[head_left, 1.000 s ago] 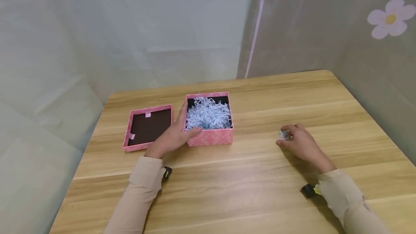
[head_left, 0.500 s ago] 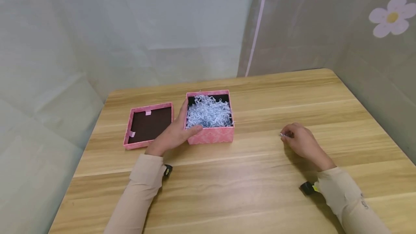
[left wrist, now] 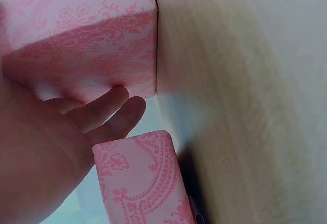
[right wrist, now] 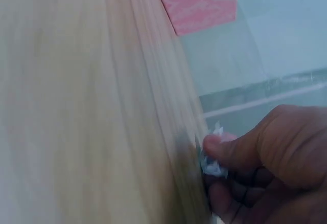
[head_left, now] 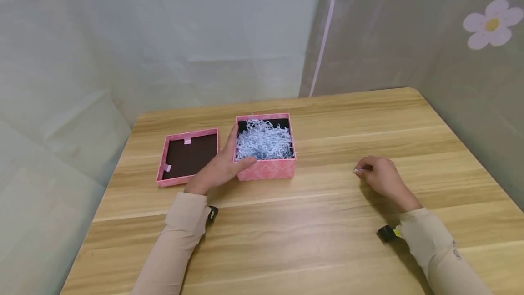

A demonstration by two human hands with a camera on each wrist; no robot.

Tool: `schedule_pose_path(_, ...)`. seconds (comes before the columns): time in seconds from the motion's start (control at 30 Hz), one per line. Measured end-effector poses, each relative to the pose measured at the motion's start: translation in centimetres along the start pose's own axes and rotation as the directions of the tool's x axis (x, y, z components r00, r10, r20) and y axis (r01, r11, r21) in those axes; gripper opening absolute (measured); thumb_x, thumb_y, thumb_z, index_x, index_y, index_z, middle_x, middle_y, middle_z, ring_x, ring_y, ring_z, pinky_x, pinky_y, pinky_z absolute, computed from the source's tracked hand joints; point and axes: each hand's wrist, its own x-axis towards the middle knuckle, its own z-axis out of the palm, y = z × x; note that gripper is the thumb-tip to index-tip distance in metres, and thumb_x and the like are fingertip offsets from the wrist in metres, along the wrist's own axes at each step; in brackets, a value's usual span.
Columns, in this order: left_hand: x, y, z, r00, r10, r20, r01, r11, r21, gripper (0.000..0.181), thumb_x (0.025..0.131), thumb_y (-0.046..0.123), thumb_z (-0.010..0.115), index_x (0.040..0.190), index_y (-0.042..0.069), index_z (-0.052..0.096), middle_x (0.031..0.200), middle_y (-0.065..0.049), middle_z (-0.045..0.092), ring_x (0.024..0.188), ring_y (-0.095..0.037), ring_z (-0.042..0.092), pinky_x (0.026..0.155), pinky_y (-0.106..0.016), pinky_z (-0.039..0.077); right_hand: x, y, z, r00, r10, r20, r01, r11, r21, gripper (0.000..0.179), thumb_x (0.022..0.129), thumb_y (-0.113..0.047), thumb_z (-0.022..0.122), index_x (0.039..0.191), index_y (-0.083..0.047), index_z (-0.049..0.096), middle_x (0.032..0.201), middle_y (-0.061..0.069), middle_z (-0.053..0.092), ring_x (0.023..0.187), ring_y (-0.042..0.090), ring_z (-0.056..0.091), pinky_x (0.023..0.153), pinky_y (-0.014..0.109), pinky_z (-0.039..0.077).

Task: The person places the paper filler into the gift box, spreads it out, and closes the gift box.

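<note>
A pink patterned gift box (head_left: 267,170) stands on the wooden table, filled with pale, crinkled paper shreds (head_left: 264,141) over a dark lining. My left hand (head_left: 219,167) holds it at the near left corner, thumb along the front rim and fingers against the left side. In the left wrist view, several fingertips (left wrist: 120,95) press on the box wall. Far to the right, low over the table, my right hand (head_left: 381,176) pinches a small tuft of shredded paper (right wrist: 213,166) between thumb and fingers, most of it hidden by them in the head view.
The box's pink lid (head_left: 188,179) lies upturned left of the box, dark inside with two light ribbon tabs. The wooden table (head_left: 286,231) reaches back to a pale curtain (head_left: 204,40). A dark wrist camera (head_left: 386,234) sits below the right cuff.
The paper tuft under my right hand has shrunk from a loose clump to a small bit at the fingertips as the fingers closed in. My left hand stays on the box.
</note>
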Motion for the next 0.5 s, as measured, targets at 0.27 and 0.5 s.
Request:
schedule_pose_path(0.27, -0.2, 0.2, -0.1, 1.0, -0.005, -0.004, 0.005, 1.0, -0.003, 0.111, 0.09, 0.064, 0.063, 0.158, 0.038, -0.021, 0.168, 0.002, -0.008, 0.151, -0.036, 0.015, 0.113, -0.063, 0.024, 0.5, -0.7, -1.6, 0.995, 0.071, -0.066, -0.061, 0.988, 0.144, 0.013, 0.098, -0.009, 0.068, 0.093, 0.002, 0.072, 0.079, 0.008, 0.068, 0.066, 0.016, 0.056, 0.055, 0.025, 0.046)
schedule_pose_path(0.5, -0.2, 0.3, 0.0, 1.0, -0.014, -0.001, 0.014, 1.0, -0.021, 0.111, 0.09, 0.064, 0.065, 0.158, 0.04, -0.02, 0.168, 0.002, -0.007, 0.15, -0.037, 0.017, 0.111, -0.064, 0.025, 2.7, -5.3, -2.8, 0.989, 0.033, -0.144, 0.002, 0.971, 0.239, 0.016, 0.099, -0.015, 0.068, 0.094, 0.0, 0.072, 0.085, 0.013, 0.071, 0.072, 0.018, 0.064, 0.059, 0.021, 0.05)
